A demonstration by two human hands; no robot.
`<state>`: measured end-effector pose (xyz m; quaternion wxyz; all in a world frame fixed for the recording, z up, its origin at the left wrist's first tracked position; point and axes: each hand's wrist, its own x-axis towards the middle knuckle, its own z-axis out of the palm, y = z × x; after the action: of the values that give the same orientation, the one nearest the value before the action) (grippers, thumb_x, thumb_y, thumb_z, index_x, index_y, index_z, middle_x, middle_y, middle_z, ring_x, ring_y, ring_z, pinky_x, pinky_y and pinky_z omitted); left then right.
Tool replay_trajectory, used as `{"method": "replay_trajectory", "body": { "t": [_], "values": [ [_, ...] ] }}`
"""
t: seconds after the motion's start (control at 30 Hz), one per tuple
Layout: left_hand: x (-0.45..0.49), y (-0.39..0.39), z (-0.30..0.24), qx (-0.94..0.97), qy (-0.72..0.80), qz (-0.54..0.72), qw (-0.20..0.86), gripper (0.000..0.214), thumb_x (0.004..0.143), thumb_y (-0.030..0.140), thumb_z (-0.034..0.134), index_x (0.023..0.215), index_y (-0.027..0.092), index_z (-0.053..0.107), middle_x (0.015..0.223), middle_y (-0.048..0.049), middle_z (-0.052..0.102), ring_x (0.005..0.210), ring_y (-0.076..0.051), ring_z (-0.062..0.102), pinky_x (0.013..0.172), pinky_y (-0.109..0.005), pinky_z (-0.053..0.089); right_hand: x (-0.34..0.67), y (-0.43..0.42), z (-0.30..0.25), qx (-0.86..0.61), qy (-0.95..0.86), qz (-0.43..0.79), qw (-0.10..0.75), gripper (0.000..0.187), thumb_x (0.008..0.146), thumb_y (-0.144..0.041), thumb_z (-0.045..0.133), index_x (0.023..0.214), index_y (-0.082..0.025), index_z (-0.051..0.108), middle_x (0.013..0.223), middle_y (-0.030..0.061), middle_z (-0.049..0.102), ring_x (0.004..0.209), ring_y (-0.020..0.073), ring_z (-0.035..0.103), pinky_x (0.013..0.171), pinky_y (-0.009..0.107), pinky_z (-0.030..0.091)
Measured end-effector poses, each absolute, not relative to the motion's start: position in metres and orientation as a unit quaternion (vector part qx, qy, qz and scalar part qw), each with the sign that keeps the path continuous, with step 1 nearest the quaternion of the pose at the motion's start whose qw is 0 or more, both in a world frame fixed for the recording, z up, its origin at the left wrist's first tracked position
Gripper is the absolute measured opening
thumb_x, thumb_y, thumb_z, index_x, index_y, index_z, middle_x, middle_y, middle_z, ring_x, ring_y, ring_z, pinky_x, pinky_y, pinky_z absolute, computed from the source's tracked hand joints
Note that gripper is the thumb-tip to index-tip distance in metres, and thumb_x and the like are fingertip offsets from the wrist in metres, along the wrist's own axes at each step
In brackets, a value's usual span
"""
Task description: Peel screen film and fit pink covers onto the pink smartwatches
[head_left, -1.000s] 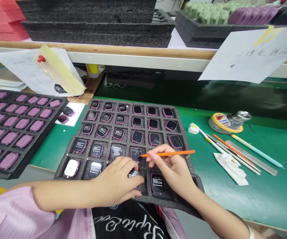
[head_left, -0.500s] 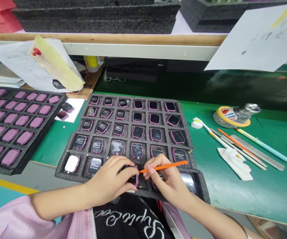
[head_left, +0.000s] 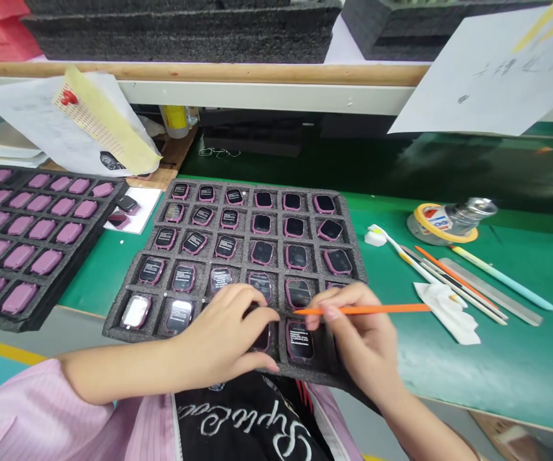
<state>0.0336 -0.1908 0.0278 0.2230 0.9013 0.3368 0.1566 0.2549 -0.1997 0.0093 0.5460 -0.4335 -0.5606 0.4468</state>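
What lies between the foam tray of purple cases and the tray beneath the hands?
In the head view: green tabletop and a white sheet bearing two watch-like pieces.

The stick (head_left: 386,309) is slim, orange and tapered, held nearly level in the right fingers (head_left: 348,296), its fine tip pointing left. That tip sits by the lower edge of a dark-screened watch (head_left: 299,292), purple-framed and face up in its tray cell. Just in front, a second purple watch (head_left: 300,341) lies face up with lines of white text lit. Beside it, the front-row watch (head_left: 262,339) at the left fingers (head_left: 263,318) is mostly covered; its dark screen shows in part. The tray (head_left: 305,371) is dark grey foam, gridded.
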Motion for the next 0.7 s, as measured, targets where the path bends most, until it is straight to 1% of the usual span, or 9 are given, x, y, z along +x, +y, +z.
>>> {"method": "replay_trajectory", "body": {
  "t": [0.07,0.1,0.2,0.27,0.37,0.47,0.57,0.63,0.7],
  "values": [
    [0.049,-0.193,0.025,0.919,0.302,0.157,0.199,0.048,0.086,0.052,0.071,0.117,0.016,0.062,0.127,-0.018,0.058,0.127,-0.037,0.053,0.107,-0.056,0.047,0.261,-0.199,0.015,-0.454,-0.506,0.43,0.594,0.015,0.096,-0.035,0.066,0.087,-0.026,0.058,0.07,-0.0015,0.064,0.062,0.0151,0.063,0.063,0.029,0.054],
    [0.057,-0.196,0.021,0.926,0.285,0.156,0.19,0.048,0.088,0.053,0.068,0.118,0.016,0.063,0.133,-0.0201,0.056,0.133,-0.038,0.049,0.11,-0.058,0.044,0.263,-0.2,0.016,-0.461,-0.496,0.426,0.6,0.016,0.095,-0.038,0.067,0.088,-0.025,0.06,0.07,-0.0015,0.065,0.061,0.0145,0.063,0.063,0.028,0.054],
    [0.077,-0.203,0.006,0.933,0.278,0.153,0.17,0.058,0.088,0.059,0.064,0.128,0.017,0.061,0.148,-0.026,0.045,0.147,-0.044,0.034,0.115,-0.063,0.037,0.267,-0.205,0.018,-0.482,-0.519,0.428,0.561,0.018,0.096,-0.041,0.066,0.091,-0.024,0.066,0.072,-0.0005,0.069,0.062,0.013,0.066,0.064,0.025,0.056],
    [0.083,-0.206,-0.001,0.93,0.287,0.164,0.16,0.058,0.089,0.061,0.061,0.128,0.018,0.062,0.151,-0.0267,0.043,0.149,-0.045,0.03,0.115,-0.065,0.035,0.267,-0.211,0.016,-0.486,-0.537,0.423,0.545,0.021,0.097,-0.042,0.064,0.089,-0.023,0.067,0.072,0.0,0.07,0.063,0.0125,0.067,0.065,0.024,0.057],
    [0.081,-0.206,-0.003,0.922,0.296,0.202,0.147,0.04,0.094,0.052,0.06,0.118,0.021,0.067,0.139,-0.0197,0.057,0.144,-0.04,0.043,0.116,-0.063,0.037,0.268,-0.219,0.009,-0.485,-0.527,0.424,0.554,0.021,0.098,-0.039,0.063,0.084,-0.023,0.063,0.071,-0.001,0.068,0.064,0.0114,0.067,0.064,0.021,0.055],
    [0.074,-0.205,-0.001,0.91,0.299,0.254,0.133,0.021,0.098,0.036,0.059,0.108,0.022,0.07,0.119,-0.0103,0.07,0.126,-0.03,0.061,0.112,-0.053,0.046,0.268,-0.224,0.001,-0.482,-0.518,0.438,0.555,0.021,0.1,-0.035,0.061,0.083,-0.024,0.057,0.069,-0.0022,0.066,0.062,0.0104,0.064,0.061,0.019,0.053],
    [0.072,-0.204,-0.001,0.904,0.288,0.288,0.127,0.019,0.1,0.03,0.054,0.102,0.02,0.07,0.113,-0.0092,0.073,0.112,-0.024,0.068,0.1,-0.042,0.055,0.268,-0.226,-0.005,-0.474,-0.539,0.436,0.543,0.022,0.102,-0.033,0.056,0.082,-0.024,0.052,0.067,-0.0034,0.063,0.06,0.0102,0.061,0.059,0.02,0.051],
    [0.072,-0.203,-0.001,0.903,0.285,0.291,0.138,0.018,0.1,0.03,0.055,0.102,0.019,0.07,0.112,-0.0098,0.073,0.109,-0.024,0.068,0.094,-0.04,0.058,0.268,-0.227,-0.008,-0.472,-0.565,0.424,0.527,0.022,0.104,-0.03,0.052,0.083,-0.025,0.05,0.066,-0.0044,0.06,0.058,0.0102,0.059,0.058,0.02,0.049],
    [0.073,-0.203,-0.002,0.901,0.29,0.286,0.151,0.016,0.098,0.031,0.059,0.104,0.02,0.069,0.111,-0.0098,0.072,0.109,-0.026,0.068,0.092,-0.041,0.058,0.268,-0.228,-0.01,-0.475,-0.587,0.412,0.511,0.022,0.105,-0.028,0.05,0.083,-0.025,0.049,0.067,-0.0044,0.058,0.057,0.0104,0.057,0.056,0.021,0.048]
  ]
}}
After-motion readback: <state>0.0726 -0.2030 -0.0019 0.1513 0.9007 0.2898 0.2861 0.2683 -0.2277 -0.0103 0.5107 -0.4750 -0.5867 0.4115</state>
